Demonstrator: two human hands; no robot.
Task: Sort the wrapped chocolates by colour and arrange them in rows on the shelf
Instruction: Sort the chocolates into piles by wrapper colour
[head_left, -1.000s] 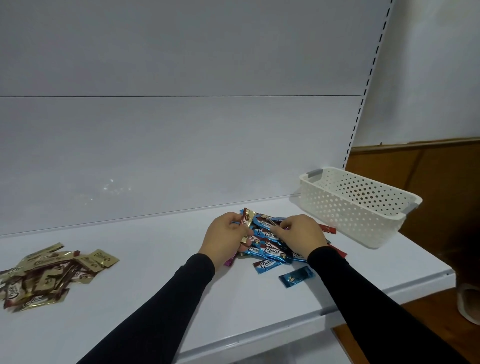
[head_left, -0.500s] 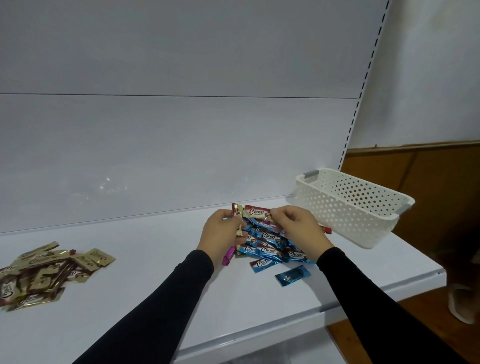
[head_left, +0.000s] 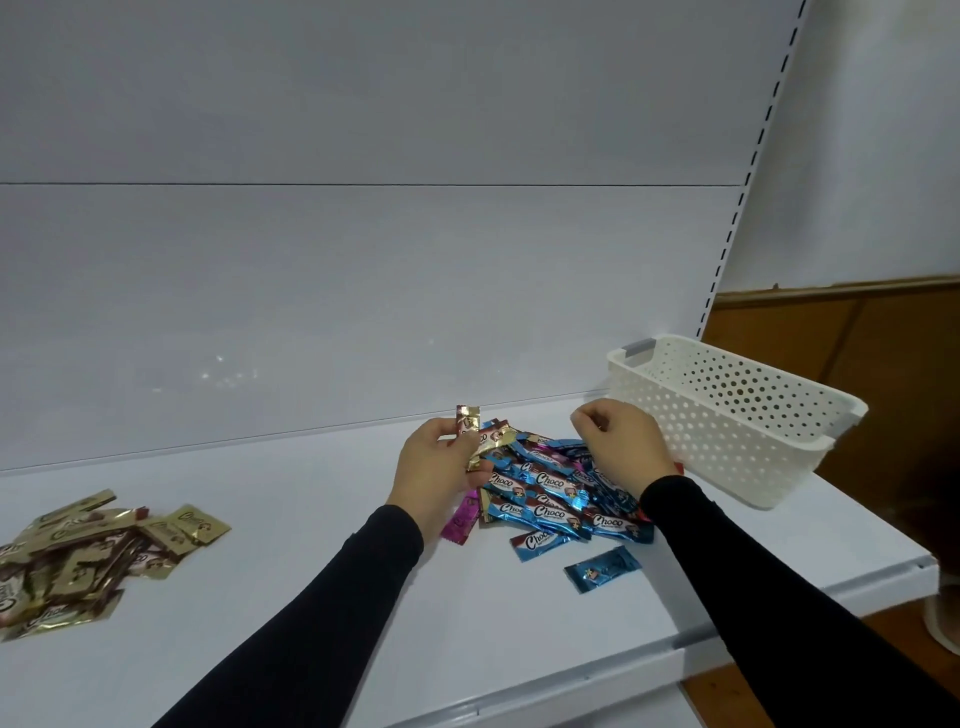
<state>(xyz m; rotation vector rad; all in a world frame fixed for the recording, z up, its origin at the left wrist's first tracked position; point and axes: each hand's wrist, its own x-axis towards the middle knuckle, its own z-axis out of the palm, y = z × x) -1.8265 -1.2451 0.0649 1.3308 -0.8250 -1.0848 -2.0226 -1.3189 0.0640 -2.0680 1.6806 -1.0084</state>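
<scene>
Two gold-wrapped chocolates (head_left: 475, 435), as far as I can count, pinched upright in left hand (head_left: 436, 470), fingers curled round them, at left edge of mixed pile (head_left: 553, 496). Gold pile (head_left: 88, 558) lies well to the left of the mixed pile on the shelf (head_left: 311, 597), so left hand is the nearer one for the drop. Held pieces stand long axis roughly vertical, tilted a bit; gold pile pieces lie flat, no common axis, no rows yet. Right hand (head_left: 621, 441) sits over back-right of mixed pile, just beside white basket (head_left: 727, 415), fingers curled; cannot tell if it holds anything, palm side hidden. Mixed pile mostly blue wrappers, w/ one magenta piece (head_left: 460, 522) at its left edge partly under left wrist, one loose blue piece (head_left: 600, 569) in front. Red bits behind right wrist mostly covered. Basket interior not fully visible. Gold pile cut off by frame edge.
</scene>
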